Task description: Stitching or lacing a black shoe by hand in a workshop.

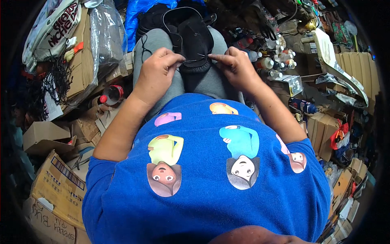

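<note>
At the left of the frame there are brown cardboard boxes (59, 189) and a clear plastic bottle with red cap (113, 93); at the upper right many small plastic bottles with pale caps (266, 63) stand close together. A thin dark loop of cord (165, 19) lies just beside the work, and I see nothing else in its way. The soft black shoe-shaped piece (198, 40) is at the upper middle, over the grey-trousered legs (156, 40). Its long axis runs nearly up and down, the rounded end pointing to the lower edge. The left hand (155, 68) has thumb and forefinger pinched on a thin pale strand (191, 61); the right hand (239, 67) keeps its fingertips near the piece's right edge, but whether they grip, I cannot tell
</note>
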`<state>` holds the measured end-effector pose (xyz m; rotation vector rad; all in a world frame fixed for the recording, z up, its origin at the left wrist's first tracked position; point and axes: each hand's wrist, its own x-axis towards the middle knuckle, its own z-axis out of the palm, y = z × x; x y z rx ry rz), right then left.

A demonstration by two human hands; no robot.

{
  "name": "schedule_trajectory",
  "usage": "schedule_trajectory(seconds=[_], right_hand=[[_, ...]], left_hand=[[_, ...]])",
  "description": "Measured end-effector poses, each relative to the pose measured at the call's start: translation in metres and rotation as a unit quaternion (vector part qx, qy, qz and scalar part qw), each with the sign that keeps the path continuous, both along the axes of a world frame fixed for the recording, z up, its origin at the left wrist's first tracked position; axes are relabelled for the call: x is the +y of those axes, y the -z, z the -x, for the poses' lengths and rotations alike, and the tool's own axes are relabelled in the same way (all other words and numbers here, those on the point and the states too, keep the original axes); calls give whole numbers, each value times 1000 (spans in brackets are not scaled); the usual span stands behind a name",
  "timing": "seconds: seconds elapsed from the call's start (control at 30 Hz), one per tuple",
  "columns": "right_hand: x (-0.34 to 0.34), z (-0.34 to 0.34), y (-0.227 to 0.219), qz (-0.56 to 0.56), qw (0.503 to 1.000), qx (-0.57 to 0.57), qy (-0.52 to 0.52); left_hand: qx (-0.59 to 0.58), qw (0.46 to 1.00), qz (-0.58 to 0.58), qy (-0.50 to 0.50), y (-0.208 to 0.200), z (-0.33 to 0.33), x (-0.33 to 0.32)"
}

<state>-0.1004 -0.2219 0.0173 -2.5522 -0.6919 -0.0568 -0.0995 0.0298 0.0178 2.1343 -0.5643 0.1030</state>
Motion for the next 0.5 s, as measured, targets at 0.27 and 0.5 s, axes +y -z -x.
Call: schedule_trajectory(seconds=[0.27, 0.5], right_hand=[[-6, -9, -1, -75, 974, 213, 24], [-22, -45, 6, -102, 964, 244, -36]], left_hand=[[-121, 973, -196, -32, 1, -4, -6], [-70, 994, -72, 43, 22, -29, -14]])
